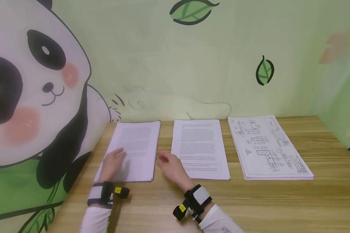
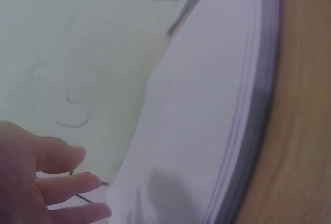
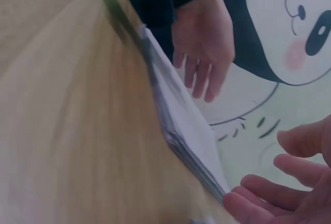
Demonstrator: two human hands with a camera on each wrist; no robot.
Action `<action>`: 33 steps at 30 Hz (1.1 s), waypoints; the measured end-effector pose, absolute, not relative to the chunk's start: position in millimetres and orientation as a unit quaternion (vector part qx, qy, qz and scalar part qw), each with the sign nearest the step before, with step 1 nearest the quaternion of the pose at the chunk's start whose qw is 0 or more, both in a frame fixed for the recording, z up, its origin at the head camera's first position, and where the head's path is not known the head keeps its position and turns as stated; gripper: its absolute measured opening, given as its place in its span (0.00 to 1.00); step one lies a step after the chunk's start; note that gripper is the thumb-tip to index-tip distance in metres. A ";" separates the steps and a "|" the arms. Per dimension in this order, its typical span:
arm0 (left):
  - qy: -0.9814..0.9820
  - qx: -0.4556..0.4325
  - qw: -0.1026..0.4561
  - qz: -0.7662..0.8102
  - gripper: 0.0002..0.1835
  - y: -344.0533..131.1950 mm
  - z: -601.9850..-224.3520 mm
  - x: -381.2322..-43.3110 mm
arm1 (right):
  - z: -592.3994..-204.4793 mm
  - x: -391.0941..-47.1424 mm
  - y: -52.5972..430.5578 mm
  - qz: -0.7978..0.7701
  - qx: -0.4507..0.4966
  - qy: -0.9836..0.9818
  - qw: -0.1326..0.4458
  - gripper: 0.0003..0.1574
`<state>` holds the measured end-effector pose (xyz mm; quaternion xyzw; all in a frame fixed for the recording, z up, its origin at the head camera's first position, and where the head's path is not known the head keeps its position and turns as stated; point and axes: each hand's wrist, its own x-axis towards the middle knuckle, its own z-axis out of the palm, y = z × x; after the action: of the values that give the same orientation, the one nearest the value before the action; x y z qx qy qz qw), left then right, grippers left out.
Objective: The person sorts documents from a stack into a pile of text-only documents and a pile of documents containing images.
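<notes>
head: even light | wrist views: dimmer, blurry | soft shadow (image 2: 170, 195) on paper stack (image 2: 201, 105)

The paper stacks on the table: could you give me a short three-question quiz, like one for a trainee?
1. In the head view, how many paper stacks lie on the wooden table?

2. True or false: technical drawings show on top of the right stack.

3. Multiple choice: in the head view, which stack is the person's left hand over?
A) the left one
B) the middle one
C) the right one

Key:
1. Three.
2. True.
3. A, the left stack.
</notes>
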<state>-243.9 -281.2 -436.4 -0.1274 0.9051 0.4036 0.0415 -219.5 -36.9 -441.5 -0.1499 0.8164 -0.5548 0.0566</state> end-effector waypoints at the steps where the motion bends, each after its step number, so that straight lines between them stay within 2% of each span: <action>1: 0.906 -0.131 0.040 0.402 0.30 -283.0 -436.8 -243.7 | -444.0 -218.8 -40.1 -0.554 -0.151 0.816 0.065 0.26; 11: 0.918 -0.131 0.088 0.364 0.36 -295.0 -444.5 -242.8 | -453.7 -214.3 -55.4 -0.640 -0.087 0.744 0.170 0.35; 15: 0.918 -0.137 0.087 0.361 0.37 -295.5 -446.5 -244.8 | -454.9 -217.0 -55.7 -0.693 -0.071 0.693 0.186 0.39; 22: 0.921 -0.131 0.092 0.355 0.37 -296.3 -447.4 -246.1 | -455.2 -220.9 -55.4 -0.745 -0.030 0.634 0.207 0.40; 29: 0.920 -0.139 0.104 0.351 0.39 -290.2 -446.5 -246.1 | -458.6 -225.7 -55.3 -0.749 -0.013 0.630 0.203 0.45; 33: 0.919 -0.142 0.105 0.353 0.39 -286.8 -444.6 -245.5 | -460.0 -227.8 -55.4 -0.740 -0.016 0.643 0.195 0.43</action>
<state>-245.5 -286.8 -444.6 -0.1425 0.9187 0.3531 0.1050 -227.8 -55.4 -460.0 -0.0156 0.6433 -0.7402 0.1952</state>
